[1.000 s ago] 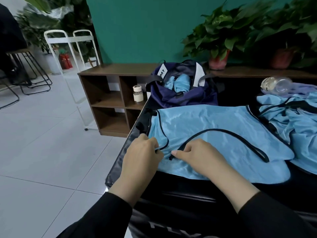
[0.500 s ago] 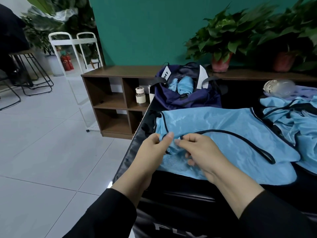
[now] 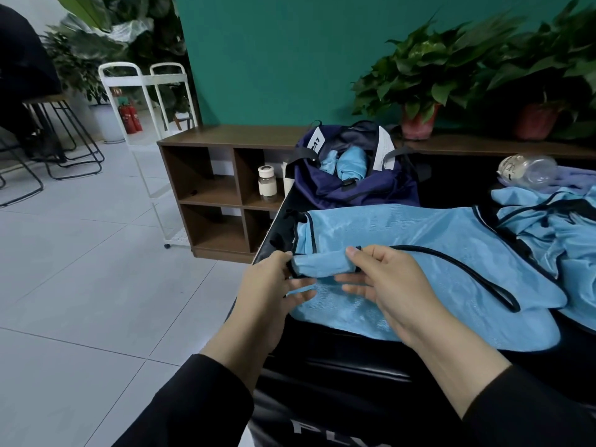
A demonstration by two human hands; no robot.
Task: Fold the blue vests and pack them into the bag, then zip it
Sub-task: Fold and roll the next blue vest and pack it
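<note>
The blue vest [image 3: 419, 240] lies spread flat on the black table [image 3: 338, 366], right in front of the person, with the open bag [image 3: 351, 185] just behind it at the far edge. A second ago both hands were pressed down on the vest's near left corner; now that corner has been lifted and rolled into a short tube, held up off the rest of the cloth. The left hand [image 3: 271, 285] pinches one end of the roll between thumb and fingers, and the right hand [image 3: 387, 282] pinches the other end, thumb on top, the remaining fingers loosely spread beneath. The black-trimmed armhole edge trails away to the right, slack on the cloth.

So the fold has begun, as a roll from the shoulder end. At least one rolled blue vest [image 3: 351, 159] already sits inside the bag, which suggests this one will be finished the same way. A heap of more vests [image 3: 548, 227] waits unfolded at the right, beside a clear plastic bottle [image 3: 529, 169], so the packing looks far from done, and the bag's zip stays open.
</note>
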